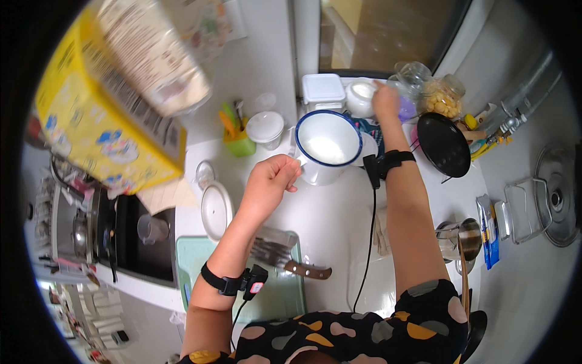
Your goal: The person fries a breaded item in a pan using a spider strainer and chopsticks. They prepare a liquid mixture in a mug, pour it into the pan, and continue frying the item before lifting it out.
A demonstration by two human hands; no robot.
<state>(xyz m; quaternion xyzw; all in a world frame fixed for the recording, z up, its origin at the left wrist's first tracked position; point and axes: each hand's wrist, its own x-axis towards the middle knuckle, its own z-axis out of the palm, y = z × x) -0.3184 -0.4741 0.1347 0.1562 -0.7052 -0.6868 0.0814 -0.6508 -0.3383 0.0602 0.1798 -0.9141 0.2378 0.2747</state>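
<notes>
A white enamel mug (313, 175) with a blue rim stands on the counter, its pale inside showing. My left hand (274, 176) is at its left side, thumb and fingers closed on what looks like the white handle. Farther back, my right hand (386, 101) reaches the right side of a small white rounded jar (359, 103); its fingertips are partly hidden, so a firm hold is not clear. Beside that hand lies a purple item (408, 109). A white-lidded square container (323, 88) stands left of the jar.
Nearer me, a wooden-handled cleaver (309, 270) lies over a green cutting board (277, 305). A white lid (215, 210) rests at the board's back edge. A black pan (443, 144) stands right, below glass jars (443, 98). A large yellow box (113, 123) looms left, near a dark sink (132, 259).
</notes>
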